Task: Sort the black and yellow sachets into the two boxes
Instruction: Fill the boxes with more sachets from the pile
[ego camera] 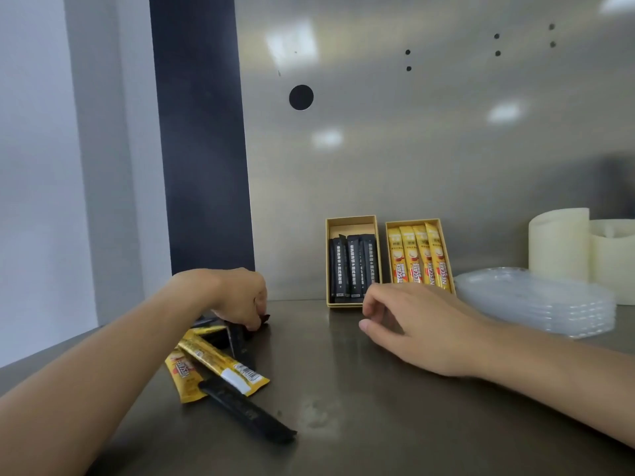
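Two open yellow boxes stand side by side against the back wall. The left box (351, 222) holds three black sachets; the right box (412, 222) holds several yellow sachets. A loose pile lies at the left of the steel counter: yellow sachets (220, 361) and a long black sachet (247, 412). My left hand (237, 297) is on the far end of the pile, its fingers pinched on a black sachet (263, 319). My right hand (412, 329) hovers in front of the boxes, fingers apart and holding nothing.
A stack of clear plastic lids (536, 300) lies right of the boxes. Behind it stand two cream cylindrical containers (558, 243). A dark vertical post (202, 132) rises behind the pile. The steel back wall closes off the far side.
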Tool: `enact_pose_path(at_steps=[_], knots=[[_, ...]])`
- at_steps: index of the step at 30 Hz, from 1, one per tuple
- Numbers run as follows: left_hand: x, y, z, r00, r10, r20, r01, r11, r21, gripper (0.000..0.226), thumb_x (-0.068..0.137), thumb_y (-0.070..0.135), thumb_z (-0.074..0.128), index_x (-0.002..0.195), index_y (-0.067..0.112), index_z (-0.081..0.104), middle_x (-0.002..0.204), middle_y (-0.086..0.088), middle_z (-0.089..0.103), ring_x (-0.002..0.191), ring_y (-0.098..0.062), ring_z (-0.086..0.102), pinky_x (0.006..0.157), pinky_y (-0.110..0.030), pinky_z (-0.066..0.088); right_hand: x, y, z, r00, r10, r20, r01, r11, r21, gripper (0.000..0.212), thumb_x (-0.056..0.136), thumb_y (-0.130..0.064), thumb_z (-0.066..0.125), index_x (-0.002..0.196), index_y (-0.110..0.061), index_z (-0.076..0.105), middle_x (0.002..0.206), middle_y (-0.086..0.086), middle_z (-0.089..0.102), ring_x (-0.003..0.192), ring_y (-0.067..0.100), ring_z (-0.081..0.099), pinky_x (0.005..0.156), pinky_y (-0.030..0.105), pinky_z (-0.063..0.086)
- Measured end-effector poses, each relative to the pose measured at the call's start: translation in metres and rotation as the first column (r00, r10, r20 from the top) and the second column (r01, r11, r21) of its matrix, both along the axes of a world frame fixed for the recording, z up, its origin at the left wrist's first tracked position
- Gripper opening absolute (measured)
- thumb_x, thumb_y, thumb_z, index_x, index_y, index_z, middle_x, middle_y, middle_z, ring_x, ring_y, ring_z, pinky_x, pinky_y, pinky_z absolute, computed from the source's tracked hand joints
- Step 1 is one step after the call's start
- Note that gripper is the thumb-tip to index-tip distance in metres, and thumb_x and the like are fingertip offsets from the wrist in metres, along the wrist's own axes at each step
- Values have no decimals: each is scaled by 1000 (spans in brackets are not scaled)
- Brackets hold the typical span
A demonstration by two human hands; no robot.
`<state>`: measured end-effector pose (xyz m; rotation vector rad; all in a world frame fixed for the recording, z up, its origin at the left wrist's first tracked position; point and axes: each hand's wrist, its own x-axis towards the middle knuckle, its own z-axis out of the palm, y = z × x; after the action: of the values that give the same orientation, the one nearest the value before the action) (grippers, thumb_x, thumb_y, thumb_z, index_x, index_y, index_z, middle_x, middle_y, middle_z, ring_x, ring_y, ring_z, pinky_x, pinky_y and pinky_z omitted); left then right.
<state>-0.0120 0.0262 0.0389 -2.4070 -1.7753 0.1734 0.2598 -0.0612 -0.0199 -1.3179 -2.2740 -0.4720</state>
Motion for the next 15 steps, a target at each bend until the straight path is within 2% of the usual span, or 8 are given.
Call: enact_pose_path(at_steps=[2,5,7,9,12,14,15], knots=[[3,1,-4,1000,-22,7,22,998,58,33,88,27,71,120,21,66,105,4,64,94,-18,62,76,-28,50,0,1,0,1000,2,2,-2,1000,-3,18,98,-54,47,102,-37,53,94,-20,63,86,-2,59,75,20,49],[7,4,-8,998,-66,10,64,991,118,30,87,24,72,117,19,67,107,1,67,97,-21,64,83,-34,56,1,1,1,1000,-7,-2,7,1000,-18,17,99,-53,48,103,-38,54,94,-21,62,86,-4,58,70,16,45],[10,4,-6,988,-135,72,118,972,204,22,88,21,70,110,19,71,105,-1,71,95,-22,67,86,-37,58,2,2,1,1000,-19,-10,19,1000,-20,16,99,-53,48,104,-38,54,93,-22,61,86,-4,57,68,14,42],[17,0,-2,953,-235,190,177,944,277,19,91,19,66,109,21,70,104,1,71,94,-19,67,84,-31,58,3,3,1,999,-27,-23,27,999,-20,16,98,-53,49,103,-39,53,92,-21,61,85,-4,57,68,15,43],[29,-9,5,834,-362,416,207,905,372,23,95,18,65,117,21,67,106,3,70,92,-14,67,78,-21,53,5,5,0,997,-44,-64,41,998,-44,15,98,-53,50,103,-39,54,92,-21,61,82,-4,58,68,17,46],[37,-14,10,695,-419,585,185,890,417,21,94,16,66,115,20,67,102,1,72,86,-15,70,77,-22,55,6,7,1,992,-52,-112,44,996,-75,16,98,-52,52,106,-39,56,94,-21,62,82,-3,60,69,18,50],[40,-15,11,599,-435,672,182,892,414,19,94,13,67,112,19,67,98,-1,72,84,-17,72,77,-27,59,6,7,1,989,-55,-140,43,995,-89,17,98,-53,52,107,-39,57,95,-20,63,82,-2,61,70,19,51]])
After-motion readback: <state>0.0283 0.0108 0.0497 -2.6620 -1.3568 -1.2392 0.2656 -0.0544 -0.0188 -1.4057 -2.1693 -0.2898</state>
